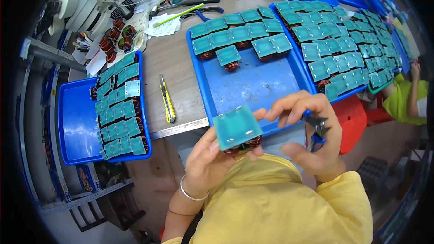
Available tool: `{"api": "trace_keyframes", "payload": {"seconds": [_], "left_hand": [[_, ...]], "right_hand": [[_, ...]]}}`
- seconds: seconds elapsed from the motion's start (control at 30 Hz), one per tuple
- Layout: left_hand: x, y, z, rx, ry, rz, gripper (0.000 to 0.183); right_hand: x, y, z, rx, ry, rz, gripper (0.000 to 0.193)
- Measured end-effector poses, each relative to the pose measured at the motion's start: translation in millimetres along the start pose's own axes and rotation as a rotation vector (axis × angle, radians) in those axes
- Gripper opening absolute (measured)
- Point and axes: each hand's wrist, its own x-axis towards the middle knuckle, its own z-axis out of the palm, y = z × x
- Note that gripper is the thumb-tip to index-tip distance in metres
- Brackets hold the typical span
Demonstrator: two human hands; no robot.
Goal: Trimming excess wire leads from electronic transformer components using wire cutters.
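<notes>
My left hand [199, 158] is closed round a copper-wound coil with a square green plate [237, 126] on top, held tilted near the front of my yellow shirt. Dark reddish wire windings show under the plate. In my right hand [332, 142] sits a small pair of wire cutters [320, 127] with blue handles and dark jaws. Its thumb and index finger are apart, and the fingertips are close to the coil's right side. Behind the hands lies a blue tray [271, 83], partly filled with rows of similar green-plated coils [221, 38].
To the left, another blue tray [79, 122] overhangs the table edge, with several coils in it. A yellow utility knife [167, 101] lies between the trays. Fuller trays of coils [332, 47] stand at right, beside a red stool [351, 124] and a person in a yellow-green top [407, 99].
</notes>
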Motion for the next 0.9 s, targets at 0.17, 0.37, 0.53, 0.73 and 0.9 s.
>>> {"api": "trace_keyframes", "payload": {"seconds": [0.17,0.37,0.53,0.73,0.9], "left_hand": [[-0.3,-2.4,-1.9,0.139,-0.14,0.003,0.073],[-1.3,-2.4,15.9,0.908,-0.092,0.17,0.072],[-0.2,-6.7,24.0,1.079,-0.161,0.29,0.072],[2.5,-12.6,32.3,1.167,-0.187,0.377,0.068],[4.5,-12.8,39.9,1.333,-0.247,0.463,0.067]], "right_hand": [[-4.5,-2.5,-22.3,-0.409,-0.166,0.059,0.04],[-6.9,-14.0,-33.0,-0.818,-0.296,-0.14,0.052],[-14.7,-21.9,-39.8,-0.895,-0.316,-0.134,0.05],[-22.9,-25.0,-45.1,-0.924,-0.312,-0.168,0.049],[-28.6,-27.9,-51.1,-0.963,-0.313,-0.191,0.049]]}}
